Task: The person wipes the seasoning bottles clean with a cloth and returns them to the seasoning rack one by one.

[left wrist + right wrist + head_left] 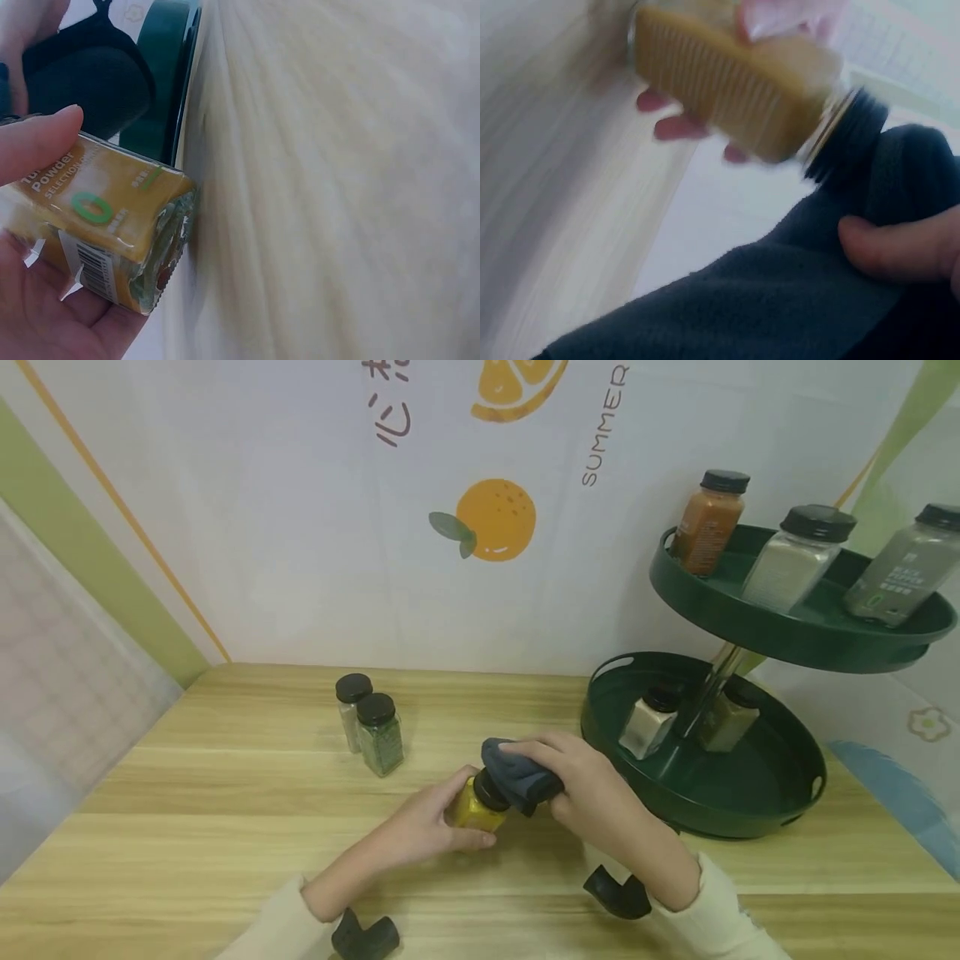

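Note:
A square spice jar (480,811) of yellow powder with a black lid is tilted above the table, gripped by my left hand (431,822). Its label, partly readable as "Powder", shows in the left wrist view on the jar (112,202). My right hand (573,772) holds a dark blue-grey cloth (517,772) against the lid. In the right wrist view, the thumb presses on the cloth (780,285), which touches the black lid (847,135). Some right fingers are hidden behind the cloth.
Two jars stand left on the wooden table (225,827): a green herb jar (381,743) and a paler jar (349,714) behind it. On the right, a two-tier green rack (705,802) carries several spice jars. A printed cloth (300,552) hangs behind.

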Tool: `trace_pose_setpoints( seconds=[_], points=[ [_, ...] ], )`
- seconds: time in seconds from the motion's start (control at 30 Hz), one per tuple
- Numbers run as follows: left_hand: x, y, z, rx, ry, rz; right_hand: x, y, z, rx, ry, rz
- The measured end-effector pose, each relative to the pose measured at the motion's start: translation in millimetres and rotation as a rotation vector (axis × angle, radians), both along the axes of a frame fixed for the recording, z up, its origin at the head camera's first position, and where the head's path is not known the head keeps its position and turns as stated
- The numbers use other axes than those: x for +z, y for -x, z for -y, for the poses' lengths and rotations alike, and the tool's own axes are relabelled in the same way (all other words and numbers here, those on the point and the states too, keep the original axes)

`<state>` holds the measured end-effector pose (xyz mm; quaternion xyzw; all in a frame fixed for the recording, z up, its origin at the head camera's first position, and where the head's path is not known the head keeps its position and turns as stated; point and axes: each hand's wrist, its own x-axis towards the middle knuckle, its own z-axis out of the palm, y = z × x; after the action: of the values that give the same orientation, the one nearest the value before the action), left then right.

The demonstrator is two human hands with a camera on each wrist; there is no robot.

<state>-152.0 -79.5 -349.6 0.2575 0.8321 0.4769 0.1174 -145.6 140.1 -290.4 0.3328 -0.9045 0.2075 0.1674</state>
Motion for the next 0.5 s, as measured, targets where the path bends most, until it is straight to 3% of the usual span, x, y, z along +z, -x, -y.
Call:
trace_pose_setpoints(
  seconds=[0.33, 0.5],
  points=[
    [-2.8, -2.4, 2, -0.01, -0.041, 0.028, 8.6, -21.5, 9, 0.168, -0.065, -0.145],
    [-1.3, -0.3, 1, -0.002, -0.009, 0.01, 8.0, -12.0, 2, 0.139, -0.06, -0.076]
  ],
)
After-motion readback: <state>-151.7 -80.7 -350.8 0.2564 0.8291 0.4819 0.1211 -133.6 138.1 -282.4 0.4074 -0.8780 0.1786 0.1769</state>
